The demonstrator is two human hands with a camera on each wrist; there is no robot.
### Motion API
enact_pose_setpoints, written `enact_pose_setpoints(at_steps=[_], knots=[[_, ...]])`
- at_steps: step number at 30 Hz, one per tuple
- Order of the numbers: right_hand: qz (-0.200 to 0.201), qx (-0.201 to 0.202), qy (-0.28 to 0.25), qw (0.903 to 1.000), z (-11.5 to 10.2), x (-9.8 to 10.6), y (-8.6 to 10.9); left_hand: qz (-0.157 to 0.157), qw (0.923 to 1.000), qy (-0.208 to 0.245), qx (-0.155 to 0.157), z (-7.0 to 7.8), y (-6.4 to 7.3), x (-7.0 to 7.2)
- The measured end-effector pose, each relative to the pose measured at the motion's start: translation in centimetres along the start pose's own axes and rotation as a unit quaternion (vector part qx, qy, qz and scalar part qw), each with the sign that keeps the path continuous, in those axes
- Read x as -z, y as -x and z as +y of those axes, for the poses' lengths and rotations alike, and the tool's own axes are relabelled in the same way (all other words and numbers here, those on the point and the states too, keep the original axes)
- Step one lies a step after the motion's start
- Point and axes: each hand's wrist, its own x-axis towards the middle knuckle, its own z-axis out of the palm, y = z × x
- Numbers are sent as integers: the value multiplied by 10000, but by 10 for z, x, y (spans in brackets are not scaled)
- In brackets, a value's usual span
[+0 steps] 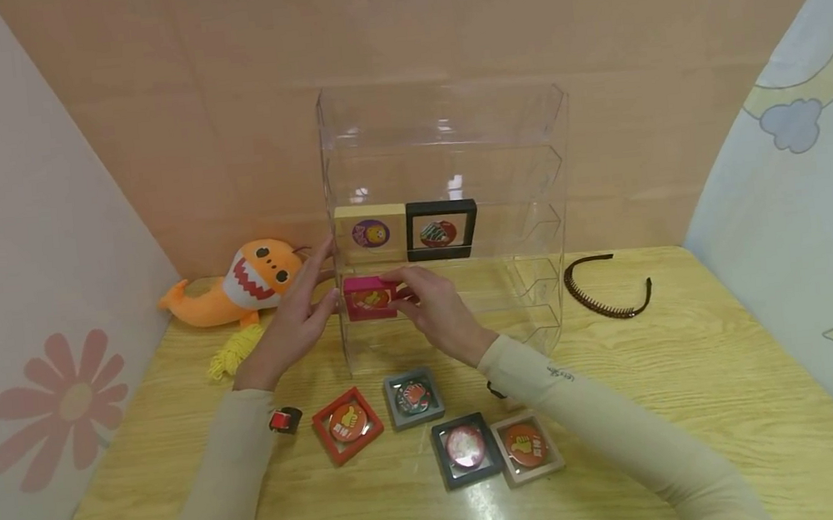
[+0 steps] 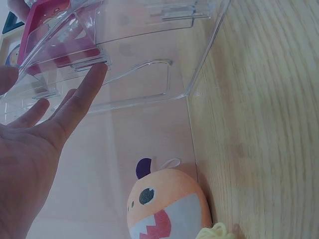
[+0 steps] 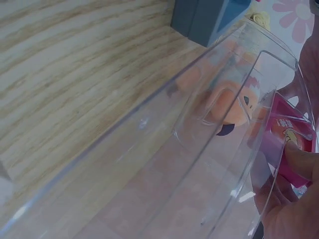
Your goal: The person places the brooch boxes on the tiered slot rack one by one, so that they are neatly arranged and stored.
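Head view: the right hand (image 1: 439, 308) is pinching a magenta display frame (image 1: 371, 299), its thumb and fingers gripping the right edge, while the left hand (image 1: 292, 314) is touching the left side panel of a clear acrylic rack (image 1: 441, 124) with its fingers apart. The magenta frame is standing at the left end of a tier, directly below a cream display frame (image 1: 371, 232), which is sitting beside a black display frame (image 1: 441, 230). Setting the magenta frame into its tier seems to be the step in hand. Four more are lying on the wooden table (image 1: 664, 403): a red frame (image 1: 347, 424), a grey frame (image 1: 414, 397), a dark blue frame (image 1: 467, 449) and a beige frame (image 1: 527, 446).

Left wrist view: the left hand's fingers are spreading, not gripping anything, with one fingertip resting against the clear panel, apparently bracing it. An orange plush shark (image 2: 167, 204) is lying near the rack.

Right wrist view: the thumb is pressing on the frame's badge face, with other fingers showing below. Whether the frame's base is bearing on the tier, I cannot tell. The next move is probably calling for seating it squarely, then loosening the pinch without tipping it.
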Motion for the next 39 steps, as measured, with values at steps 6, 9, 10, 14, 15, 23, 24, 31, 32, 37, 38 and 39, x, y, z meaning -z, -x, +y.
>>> enact_pose_setpoints(at_steps=[6,9,10,14,15,23,24,31,32,37,38,39], knots=[[-55,91,-31,9999,0,0,2,-62,10000,69,12,20,2,2],[-43,185,28,9998,1,3,3,-71,9999,64,41,20,2,2],[-25,231,75,9997,0,4,3,-74,9999,65,51,20,2,2],[174,427,238,9987,-2,14,2,-79,9999,72,84,19,1,1],[220,460,271,9983,-3,17,2,-78,9999,78,84,19,1,1],[576,650,230,9960,-16,54,2,-76,9998,140,80,20,2,2],[615,660,208,9957,-18,60,2,-77,9998,134,81,20,3,2],[840,831,182,9928,-32,95,11,-69,9999,81,114,19,3,3],[848,834,179,9927,-33,99,13,-67,9999,84,107,19,3,3],[750,645,288,9947,-39,118,29,-89,9999,100,78,19,3,3],[711,577,312,9953,-39,121,33,-93,9999,83,75,18,2,3],[659,508,340,9960,-40,124,38,-91,9999,71,82,16,2,3]])
